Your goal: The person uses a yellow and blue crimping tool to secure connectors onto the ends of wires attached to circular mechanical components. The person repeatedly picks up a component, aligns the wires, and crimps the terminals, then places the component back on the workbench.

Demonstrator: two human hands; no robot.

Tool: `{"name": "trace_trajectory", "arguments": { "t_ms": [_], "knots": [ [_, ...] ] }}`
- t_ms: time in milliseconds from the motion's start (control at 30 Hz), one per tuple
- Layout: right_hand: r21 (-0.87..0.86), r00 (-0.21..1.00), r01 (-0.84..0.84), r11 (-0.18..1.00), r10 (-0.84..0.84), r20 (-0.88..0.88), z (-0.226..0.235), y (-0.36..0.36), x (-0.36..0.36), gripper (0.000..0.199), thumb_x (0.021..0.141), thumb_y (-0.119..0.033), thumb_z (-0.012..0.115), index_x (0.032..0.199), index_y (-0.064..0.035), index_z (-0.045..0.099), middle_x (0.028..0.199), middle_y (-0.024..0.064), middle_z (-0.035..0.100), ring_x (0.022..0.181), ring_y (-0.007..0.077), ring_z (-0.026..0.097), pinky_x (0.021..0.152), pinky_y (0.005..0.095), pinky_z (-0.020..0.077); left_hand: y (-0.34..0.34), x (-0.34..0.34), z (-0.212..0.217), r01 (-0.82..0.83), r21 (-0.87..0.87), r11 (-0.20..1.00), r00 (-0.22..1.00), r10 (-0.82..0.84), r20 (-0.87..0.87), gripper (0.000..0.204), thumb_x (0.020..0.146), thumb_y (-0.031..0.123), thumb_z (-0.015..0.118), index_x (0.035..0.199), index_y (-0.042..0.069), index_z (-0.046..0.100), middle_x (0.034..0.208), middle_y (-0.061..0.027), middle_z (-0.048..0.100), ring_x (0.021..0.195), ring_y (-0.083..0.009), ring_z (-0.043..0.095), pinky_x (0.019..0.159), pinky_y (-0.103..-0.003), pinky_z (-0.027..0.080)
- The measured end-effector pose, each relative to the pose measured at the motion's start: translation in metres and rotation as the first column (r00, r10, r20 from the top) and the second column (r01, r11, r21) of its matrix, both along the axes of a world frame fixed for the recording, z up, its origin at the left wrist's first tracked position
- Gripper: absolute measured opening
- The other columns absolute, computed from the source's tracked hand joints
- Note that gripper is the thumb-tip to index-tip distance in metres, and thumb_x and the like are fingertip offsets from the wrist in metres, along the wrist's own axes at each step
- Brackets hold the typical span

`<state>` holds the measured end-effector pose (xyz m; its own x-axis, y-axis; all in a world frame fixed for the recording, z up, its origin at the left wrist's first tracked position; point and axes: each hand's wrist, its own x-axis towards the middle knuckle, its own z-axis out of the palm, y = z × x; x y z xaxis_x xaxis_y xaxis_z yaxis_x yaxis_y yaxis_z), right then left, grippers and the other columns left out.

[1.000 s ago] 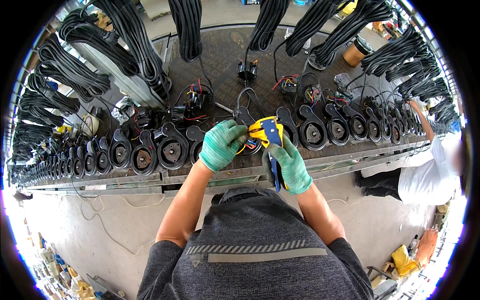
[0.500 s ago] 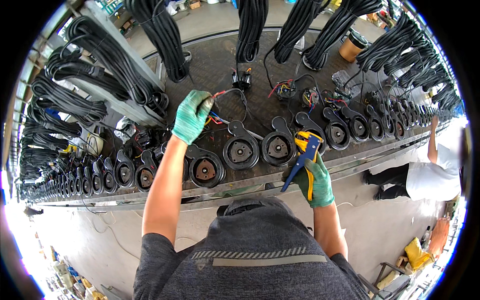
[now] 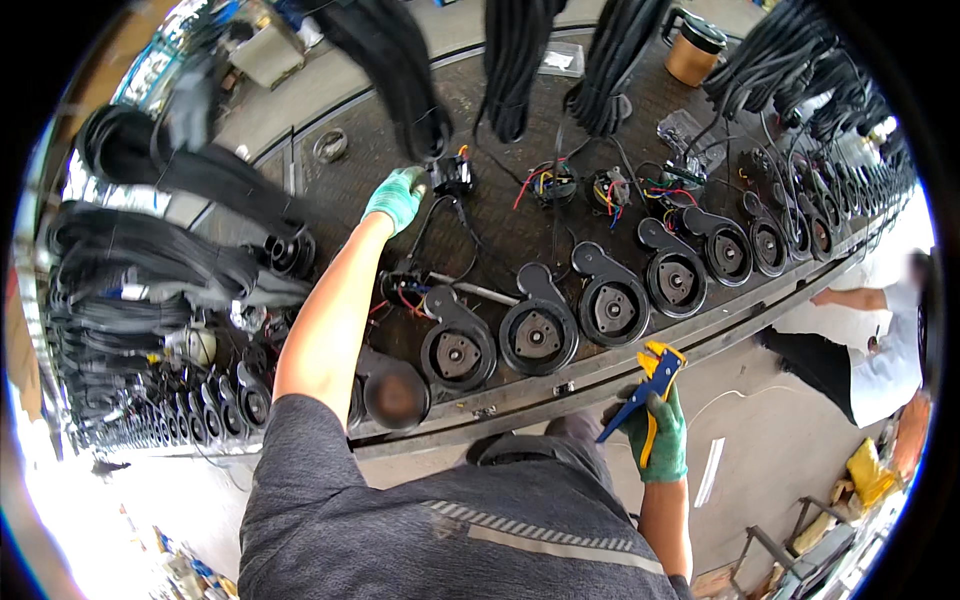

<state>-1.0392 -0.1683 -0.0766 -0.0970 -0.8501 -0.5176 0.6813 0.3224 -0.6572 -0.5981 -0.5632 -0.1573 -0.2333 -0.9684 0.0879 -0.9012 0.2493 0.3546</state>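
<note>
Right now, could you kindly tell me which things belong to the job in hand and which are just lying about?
Likely the job's: blue-and-yellow pliers; round black housings; wired black parts; black cable bundles.
Likely lying about: brown lidded container; yellow bag.

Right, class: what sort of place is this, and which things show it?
Probably a factory or workshop assembly line: matching round black housings line the bench, bundles of black cable hang over it, and the right hand holds a blue-and-yellow plier-like tool.
</note>
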Motion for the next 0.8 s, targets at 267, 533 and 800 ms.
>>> {"name": "trace_trajectory", "arguments": {
  "t_ms": [267, 533, 800],
  "knots": [
    [0.166, 0.994, 0.108, 0.98, -0.101, -0.051, -0.012, 0.033, -0.021, 0.055, 0.092, -0.025, 0.071, 0.139, -0.0087, 0.047, 0.106, 0.0175, 0.067, 0.084, 0.037, 0.072, 0.073, 0.0486, 0.0627, -0.073, -0.047, -0.05, -0.046, 0.294, 0.955, 0.997, 0.025, 0.074, 0.056, 0.096, 0.019, 0.066, 0.148, 0.006, 0.048, 0.146, -0.025, 0.054, 0.136, -0.0373, 0.053, 0.112, -0.041, 0.043],
    [0.03, 0.999, -0.022, 0.999, 0.024, -0.047, -0.005, -0.003, -0.017, 0.058, 0.092, -0.024, 0.07, 0.142, -0.0078, 0.045, 0.108, 0.0167, 0.066, 0.087, 0.0349, 0.072, 0.076, 0.0479, 0.0623, 0.068, -0.011, 0.039, -0.021, -0.007, 1.0, 0.999, 0.021, 0.031, 0.038, 0.091, 0.017, 0.075, 0.122, -0.003, 0.064, 0.124, -0.0231, 0.065, 0.114, -0.0411, 0.063, 0.1, -0.043, 0.05],
    [-0.174, 0.919, -0.389, 0.905, 0.369, -0.135, 0.032, -0.041, 0.045, 0.064, 0.089, -0.002, 0.072, 0.147, -0.0053, 0.044, 0.113, 0.0021, 0.061, 0.097, 0.0129, 0.063, 0.086, 0.0304, 0.0556, 0.271, -0.018, 0.167, 0.306, -0.169, 0.937, 0.951, -0.311, 0.0, 0.032, 0.077, 0.017, 0.083, 0.103, 0.004, 0.069, 0.11, -0.0139, 0.065, 0.105, -0.037, 0.063, 0.091, -0.046, 0.053]
  ]
}}
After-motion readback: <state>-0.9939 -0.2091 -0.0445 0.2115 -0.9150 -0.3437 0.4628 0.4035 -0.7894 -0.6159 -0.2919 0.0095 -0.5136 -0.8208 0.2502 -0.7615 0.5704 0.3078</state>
